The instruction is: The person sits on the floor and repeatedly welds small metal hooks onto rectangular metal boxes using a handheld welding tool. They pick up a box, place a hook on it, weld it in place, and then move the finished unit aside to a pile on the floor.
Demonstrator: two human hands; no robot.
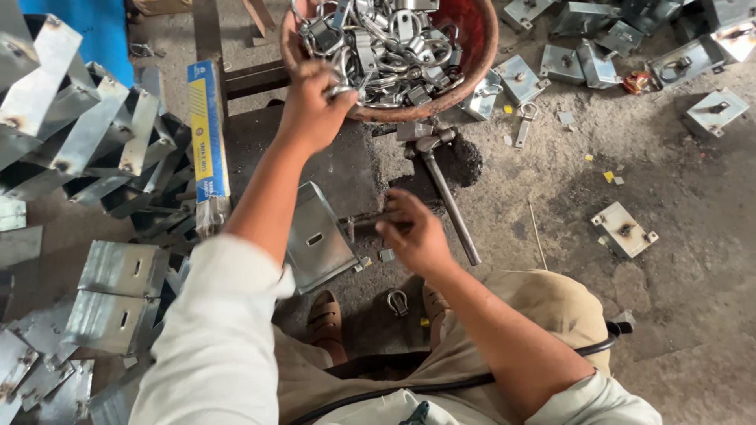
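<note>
White sleeves and tan trousers fill the bottom edge. Right hand on the floor, fingers closed on a small dark metal piece beside a folded steel plate; hammer lies just beyond. Left hand reaches into the rusty bowl, fingers pinching a shackle ring. Progress, my read: assembled latch plates scattered right, big stack of blank plates left, so plenty remains. Blue-and-yellow long carton stands upright left of the forearm.
</note>
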